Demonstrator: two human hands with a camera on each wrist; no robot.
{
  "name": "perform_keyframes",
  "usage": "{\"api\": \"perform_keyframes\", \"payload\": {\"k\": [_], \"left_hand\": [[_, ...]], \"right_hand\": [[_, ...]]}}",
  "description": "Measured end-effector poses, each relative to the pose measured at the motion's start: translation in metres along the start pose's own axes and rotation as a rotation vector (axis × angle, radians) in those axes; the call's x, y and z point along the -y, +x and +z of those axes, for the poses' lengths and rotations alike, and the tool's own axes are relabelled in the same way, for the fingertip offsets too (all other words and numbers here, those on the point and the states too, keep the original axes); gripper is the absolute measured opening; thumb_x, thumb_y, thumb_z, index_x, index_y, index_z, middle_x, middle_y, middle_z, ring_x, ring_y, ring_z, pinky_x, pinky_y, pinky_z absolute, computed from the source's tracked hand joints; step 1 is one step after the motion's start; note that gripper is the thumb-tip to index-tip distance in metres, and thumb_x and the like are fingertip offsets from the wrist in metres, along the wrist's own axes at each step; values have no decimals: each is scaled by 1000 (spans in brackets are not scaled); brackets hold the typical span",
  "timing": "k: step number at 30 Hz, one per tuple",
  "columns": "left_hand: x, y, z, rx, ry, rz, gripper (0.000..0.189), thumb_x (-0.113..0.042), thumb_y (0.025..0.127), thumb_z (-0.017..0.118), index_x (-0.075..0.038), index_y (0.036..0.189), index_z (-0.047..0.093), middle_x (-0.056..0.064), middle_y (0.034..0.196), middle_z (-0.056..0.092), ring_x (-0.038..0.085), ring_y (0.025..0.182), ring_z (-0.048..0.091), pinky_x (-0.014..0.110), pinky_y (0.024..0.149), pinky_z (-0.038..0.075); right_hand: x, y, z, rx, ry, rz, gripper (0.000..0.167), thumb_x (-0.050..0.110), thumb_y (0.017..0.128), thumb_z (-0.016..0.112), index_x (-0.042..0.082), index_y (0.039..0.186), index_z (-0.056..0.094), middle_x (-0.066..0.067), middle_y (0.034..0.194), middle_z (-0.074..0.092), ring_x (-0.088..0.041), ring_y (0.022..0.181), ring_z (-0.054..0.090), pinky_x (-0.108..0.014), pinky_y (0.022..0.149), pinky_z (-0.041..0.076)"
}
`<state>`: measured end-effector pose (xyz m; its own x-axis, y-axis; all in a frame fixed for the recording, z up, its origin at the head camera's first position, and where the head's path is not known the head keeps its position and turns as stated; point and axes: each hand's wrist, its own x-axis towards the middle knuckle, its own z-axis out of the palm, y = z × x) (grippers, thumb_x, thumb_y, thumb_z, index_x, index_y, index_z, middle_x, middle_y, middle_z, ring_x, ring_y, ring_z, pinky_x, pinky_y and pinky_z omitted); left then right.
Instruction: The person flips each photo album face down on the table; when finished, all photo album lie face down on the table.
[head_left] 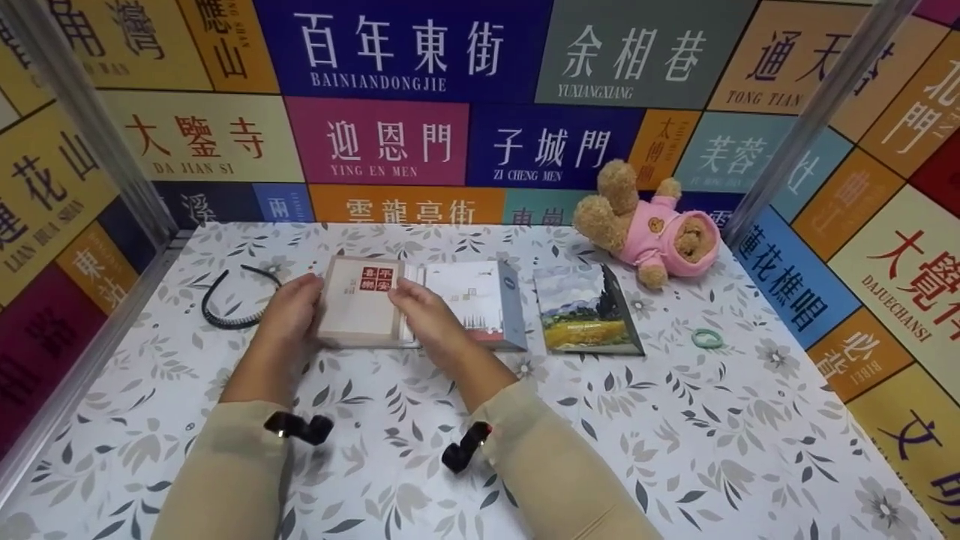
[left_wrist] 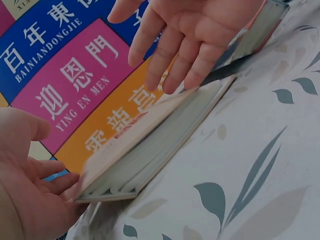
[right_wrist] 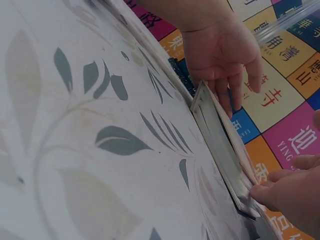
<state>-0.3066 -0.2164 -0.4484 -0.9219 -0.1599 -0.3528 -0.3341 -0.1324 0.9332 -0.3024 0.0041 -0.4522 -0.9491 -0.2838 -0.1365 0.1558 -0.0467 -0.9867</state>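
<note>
A beige book (head_left: 360, 311) with red square characters on its cover lies on the table between both hands. At its left edge is my left hand (head_left: 289, 307), its fingers (left_wrist: 65, 182) loosely bent and touching the book's end. My right hand (head_left: 433, 319) is at the opposite edge; its fingertips (right_wrist: 260, 192) meet the book there, and its fingers look extended in the left wrist view. Right beside the beige book, partly behind my right hand, lies a white illustrated book (head_left: 469, 296) with a grey-blue edge.
Farther right lies a book with a painted landscape cover (head_left: 581, 311). A teddy bear in a pink hoodie (head_left: 656, 229) lies at the back right, with a green hair tie (head_left: 707, 339) in front. A black headband (head_left: 217, 304) lies left of my left hand. Printed panels (head_left: 382, 142) enclose the table.
</note>
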Motion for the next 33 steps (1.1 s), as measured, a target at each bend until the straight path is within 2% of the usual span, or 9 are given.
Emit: {"api": "perform_keyframes", "payload": {"k": [2, 4, 9, 11, 17, 22, 27, 30, 33], "left_hand": [[4, 0, 0, 31, -35, -15, 67, -23, 112, 49, -15, 172, 22, 8, 176, 31, 21, 154, 42, 29, 123, 43], [8, 1, 0, 58, -2, -6, 70, -13, 109, 49, -11, 172, 20, 11, 175, 32, 23, 149, 45, 30, 118, 46], [12, 2, -2, 70, 125, 35, 80, 7, 97, 45, -5, 172, 17, 16, 176, 31, 26, 154, 40, 36, 129, 37], [12, 3, -3, 71, 132, 38, 81, 9, 96, 43, -4, 172, 16, 16, 176, 31, 27, 156, 39, 38, 131, 36], [8, 2, -10, 91, 54, 27, 76, 8, 101, 38, -5, 172, 15, 17, 177, 28, 31, 159, 38, 41, 129, 41], [2, -1, -14, 54, 76, 14, 74, 5, 101, 43, -9, 171, 24, 13, 176, 32, 28, 158, 40, 38, 128, 42], [-12, -12, -7, 48, 59, 115, 64, -11, 106, 48, -18, 169, 36, 8, 174, 39, 23, 150, 48, 32, 118, 49], [-21, -22, 2, 90, -23, 163, 57, -19, 111, 44, -23, 167, 39, 5, 174, 38, 23, 151, 47, 36, 120, 48], [-27, -30, 10, 121, -51, 199, 52, -23, 113, 42, -22, 165, 44, 3, 174, 38, 25, 154, 45, 41, 127, 43]], "right_hand": [[-1, -1, 1, 7, -9, 6, 65, 32, 109, 59, 4, 164, 40, -14, 172, 41, -30, 162, 36, -44, 136, 27], [-2, -2, 0, 5, -31, 7, 65, 31, 108, 60, 3, 164, 41, -15, 171, 42, -31, 162, 37, -43, 136, 27], [-1, -5, -1, 18, -62, 30, 66, 33, 108, 60, 3, 163, 41, -14, 171, 43, -31, 162, 37, -44, 136, 27], [-1, -6, -1, 33, -74, 46, 68, 35, 107, 61, 5, 164, 40, -13, 171, 43, -30, 162, 36, -43, 136, 26], [-4, -7, 2, 110, -62, 93, 72, 39, 106, 62, 12, 168, 36, -9, 175, 36, -26, 166, 29, -42, 138, 21], [-7, -6, 5, 142, -55, 104, 72, 37, 106, 63, 12, 168, 36, -7, 177, 32, -25, 166, 27, -40, 138, 20], [-2, -8, 7, 156, -63, 92, 73, 38, 105, 65, 13, 167, 37, -7, 176, 34, -25, 165, 30, -40, 137, 24], [5, -10, 8, 159, -56, 82, 72, 39, 105, 66, 16, 167, 38, -7, 173, 40, -25, 160, 40, -39, 134, 32], [14, -13, 7, 165, -44, 65, 69, 39, 106, 65, 20, 167, 39, -7, 173, 41, -27, 155, 48, -42, 129, 39]]}}
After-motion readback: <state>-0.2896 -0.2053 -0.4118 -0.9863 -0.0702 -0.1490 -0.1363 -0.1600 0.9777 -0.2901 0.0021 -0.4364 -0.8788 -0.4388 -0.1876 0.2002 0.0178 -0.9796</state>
